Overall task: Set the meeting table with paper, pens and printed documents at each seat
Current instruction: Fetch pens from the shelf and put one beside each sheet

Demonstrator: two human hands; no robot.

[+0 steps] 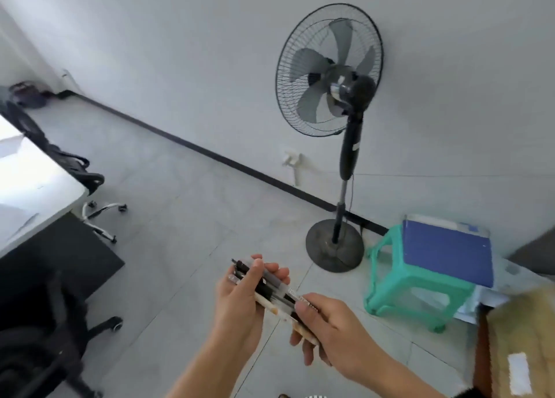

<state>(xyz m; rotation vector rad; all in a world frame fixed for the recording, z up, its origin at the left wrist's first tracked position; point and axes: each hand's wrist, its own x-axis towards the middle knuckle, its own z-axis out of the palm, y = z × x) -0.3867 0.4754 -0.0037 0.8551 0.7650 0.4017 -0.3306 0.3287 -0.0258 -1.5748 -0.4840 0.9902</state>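
The bundle of pens (pixel 279 296) sits low in the view, at about 6 o'clock, held in the air above the tiled floor. The barrels overlap and both hands cover parts of them, so no exact count is possible, though at least four show, some black and some clear or pale. The left hand (pixel 237 304) wraps the upper end of the bundle, thumb across the top and fingers curled behind. The right hand (pixel 336 328) pinches the lower end between thumb and curled fingers, and the tips of the pens vanish under it. At 9 o'clock one white table (pixel 39 184) is cut off by the frame edge. Its top is glaring, and anything lying on it is too washed out to make out. Two black office chairs appear, one (pixel 75 163) tucked just beside the table's far edge and one (pixel 39 337) blurred and partly cropped at 8 o'clock. One standing fan (pixel 330 76) rises at 1 o'clock against the wall. One green plastic stool (pixel 390 280) at 4 o'clock carries a blue folder (pixel 447 253). A cardboard box (pixel 522 337) is cropped at 5 o'clock.
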